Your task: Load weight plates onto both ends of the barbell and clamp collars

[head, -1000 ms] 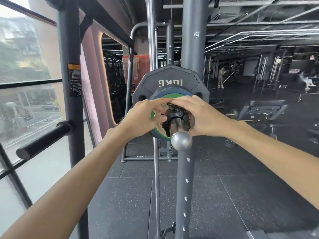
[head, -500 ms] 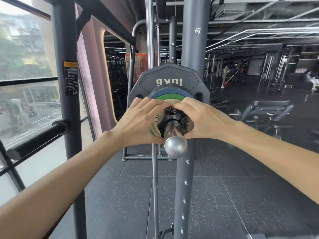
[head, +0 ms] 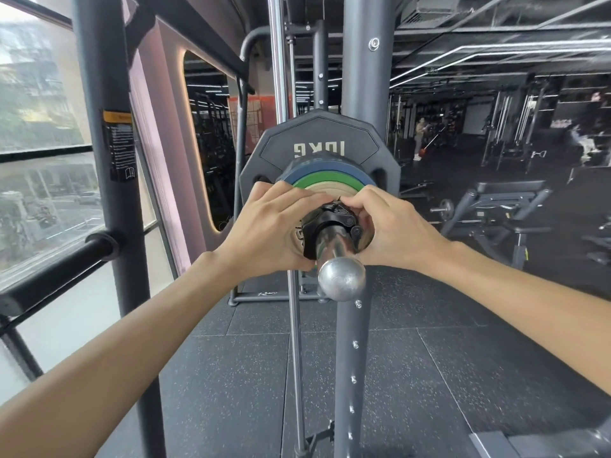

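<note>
Here | hands (head: 267,226) (head: 393,226) grip collar (head: 330,219) | rack post (head: 367,77) behind plates (head: 317,140) | bench (head: 509,193) right

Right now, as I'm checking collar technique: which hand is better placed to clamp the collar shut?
Probably the right hand: its fingertips pinch the top of the collar, while the left hand only cups its side.

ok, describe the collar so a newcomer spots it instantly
Find the dark grey plate marked 10KG at centre frame, on the chrome barbell sleeve. In front of its blue disc and green disc, between the left hand and right hand, sits the black hinged collar: the only black ring on chrome.
</note>
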